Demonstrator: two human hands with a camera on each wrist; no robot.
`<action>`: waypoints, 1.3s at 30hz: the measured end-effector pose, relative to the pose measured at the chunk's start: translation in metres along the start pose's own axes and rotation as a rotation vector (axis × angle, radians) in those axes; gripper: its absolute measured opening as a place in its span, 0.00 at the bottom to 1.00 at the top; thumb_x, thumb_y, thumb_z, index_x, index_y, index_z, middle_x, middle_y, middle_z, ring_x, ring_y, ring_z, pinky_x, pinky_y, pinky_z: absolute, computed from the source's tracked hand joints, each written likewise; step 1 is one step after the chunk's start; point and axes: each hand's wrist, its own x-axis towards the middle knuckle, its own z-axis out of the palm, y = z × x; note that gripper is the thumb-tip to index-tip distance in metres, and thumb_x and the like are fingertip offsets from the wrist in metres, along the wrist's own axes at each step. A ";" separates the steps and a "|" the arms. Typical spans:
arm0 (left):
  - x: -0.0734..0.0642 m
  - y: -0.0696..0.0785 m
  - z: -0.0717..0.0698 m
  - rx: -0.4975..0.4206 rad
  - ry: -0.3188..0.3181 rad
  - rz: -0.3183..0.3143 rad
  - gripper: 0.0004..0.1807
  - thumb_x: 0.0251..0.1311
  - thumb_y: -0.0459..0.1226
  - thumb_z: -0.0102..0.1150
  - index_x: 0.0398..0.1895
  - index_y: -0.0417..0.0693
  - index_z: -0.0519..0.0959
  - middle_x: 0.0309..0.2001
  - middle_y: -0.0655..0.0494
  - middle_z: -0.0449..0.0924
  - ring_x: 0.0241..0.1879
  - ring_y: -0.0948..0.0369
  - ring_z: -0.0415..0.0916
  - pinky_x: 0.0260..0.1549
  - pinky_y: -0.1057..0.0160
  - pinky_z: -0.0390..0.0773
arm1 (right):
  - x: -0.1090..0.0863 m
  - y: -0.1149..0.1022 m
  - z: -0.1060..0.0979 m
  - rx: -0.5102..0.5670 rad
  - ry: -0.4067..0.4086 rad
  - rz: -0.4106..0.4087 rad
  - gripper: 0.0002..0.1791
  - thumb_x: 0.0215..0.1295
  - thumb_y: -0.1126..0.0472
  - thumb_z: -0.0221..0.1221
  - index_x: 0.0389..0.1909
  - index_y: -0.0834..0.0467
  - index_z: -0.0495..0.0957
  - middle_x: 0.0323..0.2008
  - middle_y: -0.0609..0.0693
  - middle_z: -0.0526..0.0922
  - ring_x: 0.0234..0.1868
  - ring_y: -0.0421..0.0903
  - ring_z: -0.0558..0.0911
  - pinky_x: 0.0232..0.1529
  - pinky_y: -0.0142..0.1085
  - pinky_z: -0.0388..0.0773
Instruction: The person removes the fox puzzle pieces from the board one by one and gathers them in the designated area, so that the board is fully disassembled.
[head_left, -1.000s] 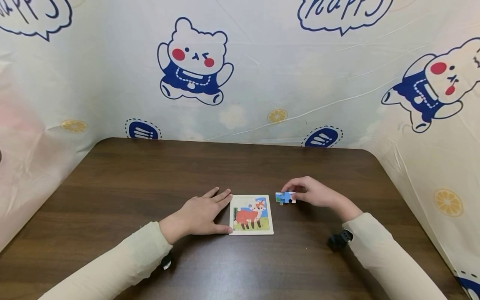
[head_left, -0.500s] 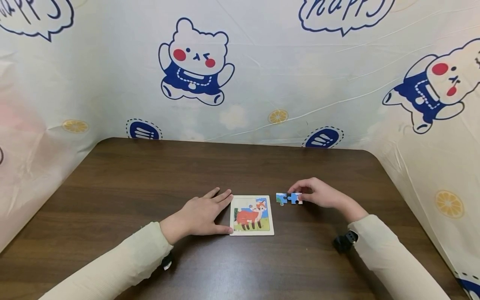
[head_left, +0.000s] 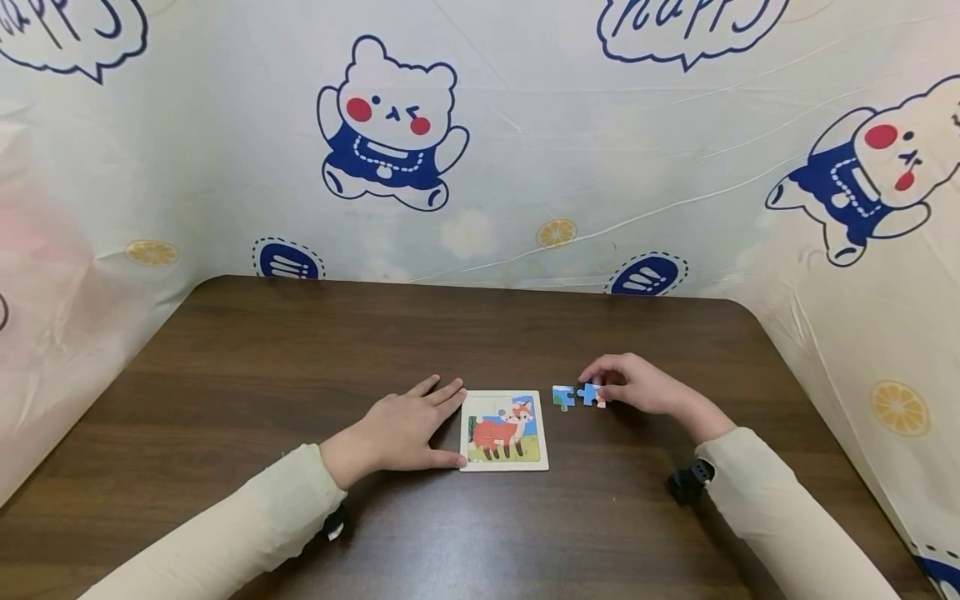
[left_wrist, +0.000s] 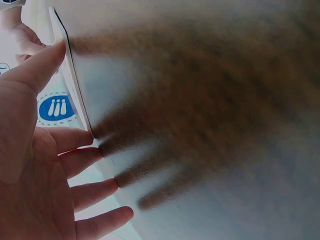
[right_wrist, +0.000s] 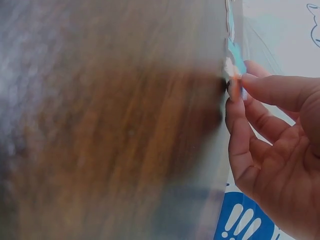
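Note:
A square jigsaw puzzle board [head_left: 502,467] with a pale rim and a red fox picture lies at mid-table; its upper-left part shows pale, without picture. My left hand [head_left: 397,429] rests flat on the table with fingers spread. Its thumb and index fingertip touch the left side of the board, seen edge-on in the left wrist view [left_wrist: 79,97]. To the right of the board, my right hand [head_left: 637,385] pinches a blue puzzle piece [head_left: 588,393] between thumb and fingers, partly covering it. Another blue-and-green puzzle piece [head_left: 562,397] lies between the held one and the board.
The brown wooden table [head_left: 360,333] has rounded far corners. Cloth printed with cartoon bears [head_left: 390,125] hangs behind it and along both sides. Dark wrist devices [head_left: 690,482] sit under both sleeves.
The two blue pieces were close together a second ago. My right hand has drawn its piece to the right, leaving a small gap. The left hand and board stay put.

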 end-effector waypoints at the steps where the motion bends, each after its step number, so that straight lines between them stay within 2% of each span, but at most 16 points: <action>1: 0.000 0.000 0.000 0.000 0.000 0.000 0.52 0.56 0.68 0.58 0.78 0.51 0.58 0.78 0.55 0.55 0.77 0.45 0.52 0.55 0.36 0.73 | 0.000 0.000 0.000 -0.001 0.005 -0.003 0.14 0.66 0.74 0.57 0.50 0.62 0.82 0.40 0.53 0.83 0.38 0.45 0.75 0.41 0.33 0.75; 6: 0.000 0.000 0.000 -0.001 0.004 0.002 0.52 0.56 0.69 0.58 0.78 0.51 0.58 0.78 0.55 0.55 0.77 0.45 0.52 0.55 0.36 0.74 | 0.001 0.001 0.000 -0.005 0.024 -0.011 0.15 0.66 0.76 0.56 0.50 0.63 0.81 0.38 0.53 0.82 0.38 0.44 0.76 0.41 0.32 0.76; 12: -0.001 -0.001 0.000 -0.001 0.005 0.000 0.52 0.56 0.69 0.58 0.78 0.51 0.58 0.78 0.55 0.55 0.77 0.45 0.52 0.55 0.37 0.74 | 0.005 -0.007 0.001 0.003 0.031 -0.013 0.13 0.67 0.72 0.58 0.51 0.62 0.81 0.39 0.54 0.82 0.40 0.45 0.76 0.44 0.33 0.77; 29: 0.000 -0.001 0.002 0.002 -0.001 -0.006 0.52 0.55 0.69 0.58 0.78 0.52 0.58 0.79 0.56 0.55 0.77 0.46 0.52 0.55 0.38 0.74 | 0.035 -0.046 0.024 0.024 -0.043 -0.116 0.13 0.67 0.69 0.60 0.50 0.59 0.82 0.38 0.50 0.80 0.39 0.44 0.75 0.43 0.35 0.77; 39: 0.001 0.000 0.002 0.012 -0.001 -0.011 0.53 0.55 0.70 0.57 0.78 0.53 0.58 0.79 0.57 0.54 0.77 0.47 0.52 0.55 0.39 0.75 | 0.048 -0.064 0.038 -0.033 -0.101 -0.163 0.12 0.66 0.67 0.62 0.49 0.57 0.83 0.40 0.52 0.80 0.38 0.43 0.74 0.40 0.31 0.74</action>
